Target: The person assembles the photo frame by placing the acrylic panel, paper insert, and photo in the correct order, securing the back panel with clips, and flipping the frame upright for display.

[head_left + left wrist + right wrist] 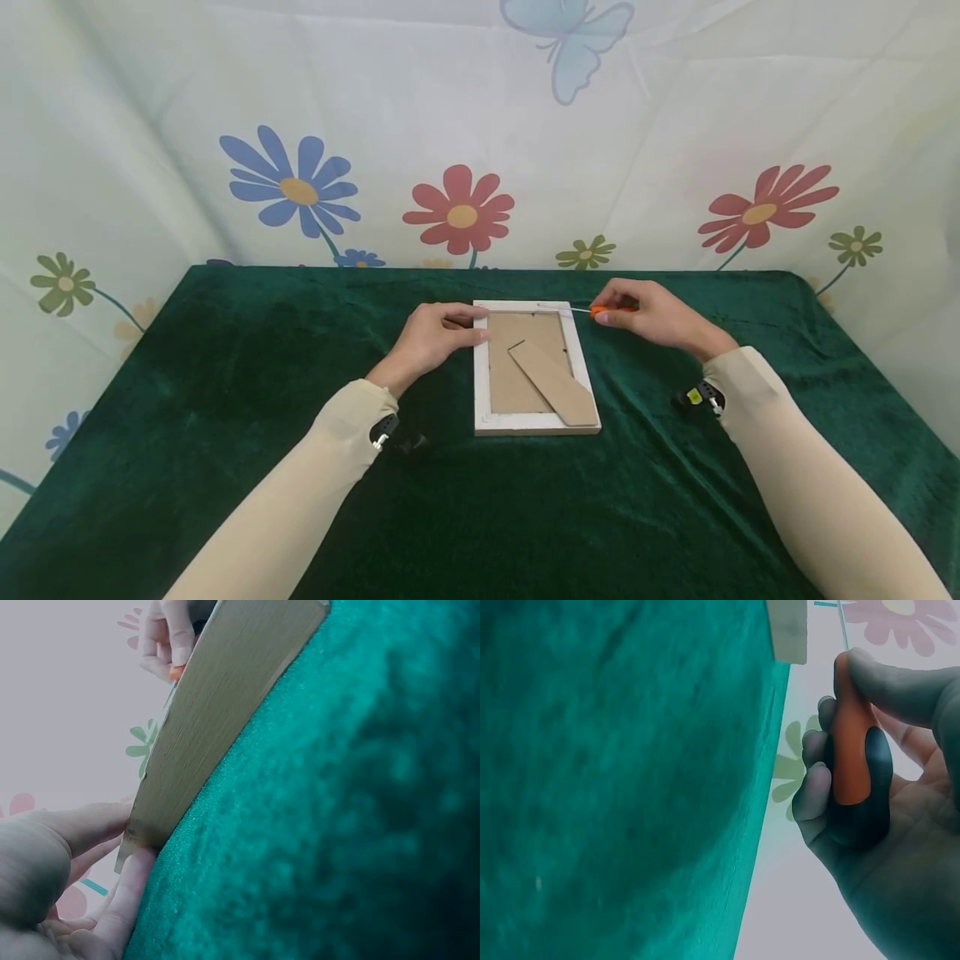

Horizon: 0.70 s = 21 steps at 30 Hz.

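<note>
A white picture frame [482, 379] lies face down on the table, its brown backing board [513, 379] showing. A brown stand leg [558, 387] slants across the board toward the lower right corner. My left hand [435, 337] holds the frame near its upper left corner; in the left wrist view the thumb and fingers meet the wooden side [217, 712]. My right hand [652, 312] grips a screwdriver with an orange and black handle [851, 742]. Its thin metal shaft [577, 310] reaches left over the frame's top edge, close to a small dark tab on the board.
A dark green cloth [225, 417] covers the table and has creases on the right. Behind and at the sides hangs a pale curtain [375, 100] printed with flowers and a butterfly. A small black device [697, 395] sits at each wrist.
</note>
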Tool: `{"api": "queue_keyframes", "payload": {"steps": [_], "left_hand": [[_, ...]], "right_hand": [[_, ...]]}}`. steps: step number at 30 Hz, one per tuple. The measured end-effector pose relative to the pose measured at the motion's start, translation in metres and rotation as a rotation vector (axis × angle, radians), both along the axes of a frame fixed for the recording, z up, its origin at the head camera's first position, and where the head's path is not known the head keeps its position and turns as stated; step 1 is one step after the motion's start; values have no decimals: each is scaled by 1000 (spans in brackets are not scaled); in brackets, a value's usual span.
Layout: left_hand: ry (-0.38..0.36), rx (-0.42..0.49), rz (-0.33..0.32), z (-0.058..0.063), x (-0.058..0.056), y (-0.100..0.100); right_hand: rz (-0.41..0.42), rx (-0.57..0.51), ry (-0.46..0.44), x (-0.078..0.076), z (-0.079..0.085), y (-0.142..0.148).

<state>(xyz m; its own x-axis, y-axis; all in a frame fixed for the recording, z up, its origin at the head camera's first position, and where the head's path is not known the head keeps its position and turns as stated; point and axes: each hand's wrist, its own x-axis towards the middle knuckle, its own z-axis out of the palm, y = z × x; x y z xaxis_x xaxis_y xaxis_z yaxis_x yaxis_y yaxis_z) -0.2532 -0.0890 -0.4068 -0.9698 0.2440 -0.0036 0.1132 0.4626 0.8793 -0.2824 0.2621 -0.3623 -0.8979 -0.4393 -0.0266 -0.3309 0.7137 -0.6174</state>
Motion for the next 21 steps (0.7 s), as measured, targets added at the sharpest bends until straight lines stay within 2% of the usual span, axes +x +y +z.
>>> {"api": "queue_keyframes", "payload": {"steps": [9, 21], "left_hand": [[4, -2, -4, 0, 0, 0], [7, -18, 1, 1, 0, 0]], "right_hand": [[-12, -43, 24, 8, -2, -12], [32, -56, -2, 19, -1, -28]]}}
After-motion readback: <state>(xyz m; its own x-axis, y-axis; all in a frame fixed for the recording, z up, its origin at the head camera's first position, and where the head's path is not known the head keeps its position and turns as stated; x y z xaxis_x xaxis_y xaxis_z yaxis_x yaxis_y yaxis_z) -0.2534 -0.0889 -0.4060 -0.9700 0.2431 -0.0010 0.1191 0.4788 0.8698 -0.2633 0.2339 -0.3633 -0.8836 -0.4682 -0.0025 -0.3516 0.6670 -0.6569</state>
